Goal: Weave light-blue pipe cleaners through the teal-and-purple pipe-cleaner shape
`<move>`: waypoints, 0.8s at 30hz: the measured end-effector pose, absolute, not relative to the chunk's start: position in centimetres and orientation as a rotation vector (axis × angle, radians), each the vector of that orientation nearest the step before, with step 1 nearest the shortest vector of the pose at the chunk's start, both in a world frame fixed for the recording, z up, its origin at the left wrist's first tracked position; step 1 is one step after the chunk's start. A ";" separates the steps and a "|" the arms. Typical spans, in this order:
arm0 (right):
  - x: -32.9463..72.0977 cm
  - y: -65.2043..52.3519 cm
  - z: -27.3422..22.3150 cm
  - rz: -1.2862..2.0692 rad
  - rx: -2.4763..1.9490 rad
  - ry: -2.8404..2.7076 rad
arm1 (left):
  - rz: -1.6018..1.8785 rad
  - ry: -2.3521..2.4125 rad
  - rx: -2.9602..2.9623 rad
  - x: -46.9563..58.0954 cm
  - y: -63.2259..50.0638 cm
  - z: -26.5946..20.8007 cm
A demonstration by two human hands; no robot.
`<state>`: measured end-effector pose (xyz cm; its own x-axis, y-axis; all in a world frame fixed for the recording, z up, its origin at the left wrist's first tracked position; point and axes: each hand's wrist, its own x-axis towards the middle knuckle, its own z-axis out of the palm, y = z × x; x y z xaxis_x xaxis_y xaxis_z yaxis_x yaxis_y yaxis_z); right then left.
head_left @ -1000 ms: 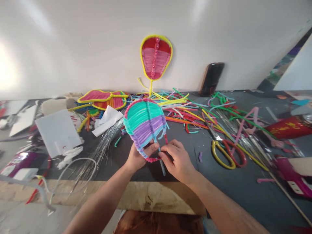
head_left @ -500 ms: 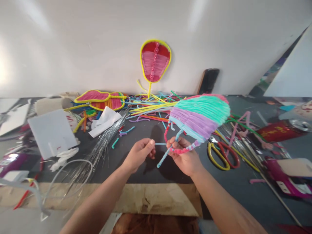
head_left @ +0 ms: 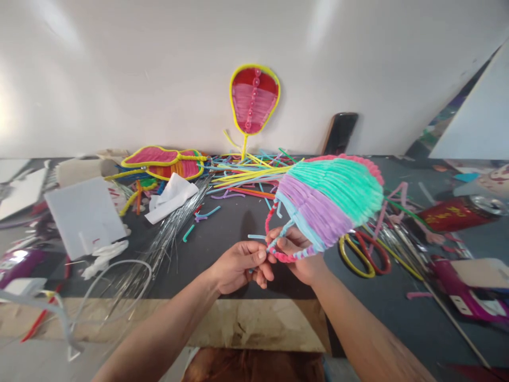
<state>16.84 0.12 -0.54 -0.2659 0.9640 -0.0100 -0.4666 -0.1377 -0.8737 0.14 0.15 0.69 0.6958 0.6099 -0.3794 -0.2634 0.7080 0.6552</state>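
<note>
A pipe-cleaner fan, striped green, purple and light blue with a pink edge, is held tilted up to the right. My right hand is closed around the narrow end of its frame, where pink and blue pipe cleaners are twisted together. My left hand pinches the blue twisted stem just below that joint; most of the stem is hidden by the fingers. A loose light-blue pipe cleaner end sticks out to the left above my left fingers.
Scissors with yellow and red handles lie right of my right hand. Loose pipe cleaners are heaped behind. A finished pink fan and a phone lean on the wall. A red can lies at right, wires at left.
My left hand has moved right, from the loose blue end to the blue stem beside my right hand. The fan has shifted slightly right and turned, its stem now covered.
</note>
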 end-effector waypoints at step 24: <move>17.3 -0.1 -0.3 1.286 -1.128 -1.136 | 0.741 0.786 0.587 1.0 0.1 1.3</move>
<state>17.28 -0.13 -0.31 -0.0223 0.9997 -0.0136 -0.1103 -0.0160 -0.9938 0.98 0.09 1.35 0.4862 0.7709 -0.4113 -0.3646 0.6068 0.7063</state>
